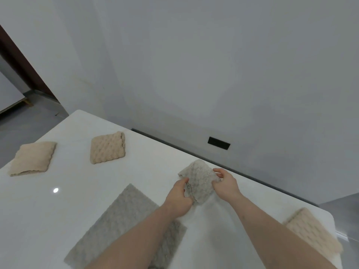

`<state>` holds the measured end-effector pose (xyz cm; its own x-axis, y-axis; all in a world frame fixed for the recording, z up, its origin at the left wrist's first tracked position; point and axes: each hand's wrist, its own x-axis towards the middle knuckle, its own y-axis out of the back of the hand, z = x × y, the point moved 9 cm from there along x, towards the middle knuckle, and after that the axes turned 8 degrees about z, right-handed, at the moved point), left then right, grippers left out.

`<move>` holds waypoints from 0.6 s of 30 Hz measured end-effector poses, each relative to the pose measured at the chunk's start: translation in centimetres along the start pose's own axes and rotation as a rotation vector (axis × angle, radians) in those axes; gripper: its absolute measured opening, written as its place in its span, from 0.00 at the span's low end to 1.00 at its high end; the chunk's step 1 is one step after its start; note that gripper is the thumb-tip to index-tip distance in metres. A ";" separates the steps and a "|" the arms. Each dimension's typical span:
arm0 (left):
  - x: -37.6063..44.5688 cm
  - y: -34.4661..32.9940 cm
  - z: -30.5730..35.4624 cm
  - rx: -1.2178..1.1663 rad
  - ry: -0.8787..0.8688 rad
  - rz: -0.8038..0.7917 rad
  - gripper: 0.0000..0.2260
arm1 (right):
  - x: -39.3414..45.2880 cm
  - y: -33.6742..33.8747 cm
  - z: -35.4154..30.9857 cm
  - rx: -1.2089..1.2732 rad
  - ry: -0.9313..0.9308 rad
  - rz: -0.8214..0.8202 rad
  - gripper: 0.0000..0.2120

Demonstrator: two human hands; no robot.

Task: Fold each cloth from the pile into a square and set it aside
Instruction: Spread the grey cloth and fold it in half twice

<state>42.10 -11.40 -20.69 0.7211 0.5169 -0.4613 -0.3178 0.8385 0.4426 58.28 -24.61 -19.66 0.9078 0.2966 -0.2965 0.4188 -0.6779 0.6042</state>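
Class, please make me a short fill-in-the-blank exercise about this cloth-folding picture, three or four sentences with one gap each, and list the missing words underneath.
1. Both hands, the left hand and the right hand, hold one small folded ____ textured cloth.
2. On the far left of the white table lie ____ folded beige cloths, a smooth one and a bumpy one.
3. The large grey cloth lying open is partly hidden under the ____ forearm.

Missing words: grey; two; left

Two bare forearms, no sleeves, left hand (179,199), right hand (225,184), red-painted thumbnail
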 end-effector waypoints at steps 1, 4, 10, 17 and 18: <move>0.9 0.0 -0.1 0.034 -0.007 -0.011 0.39 | 0.7 -0.5 0.1 -0.018 0.005 0.002 0.20; 3.1 0.3 -0.7 0.107 -0.009 -0.028 0.38 | 2.1 -1.6 0.3 -0.062 0.036 0.014 0.20; 3.0 1.2 -0.4 0.415 -0.160 0.031 0.32 | 0.8 -3.2 0.9 -0.366 0.208 -0.004 0.27; 1.5 0.2 -1.3 0.651 -0.260 -0.081 0.37 | -2.2 -5.8 2.0 -0.612 0.255 -0.168 0.33; 0.9 0.6 -1.3 0.634 -0.272 -0.062 0.37 | -2.8 -5.6 1.7 -0.587 0.253 -0.152 0.34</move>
<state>41.78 -10.24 -21.86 0.8812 0.3405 -0.3279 0.0906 0.5591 0.8241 53.35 -22.82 -23.49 0.7848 0.5576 -0.2705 0.4198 -0.1572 0.8939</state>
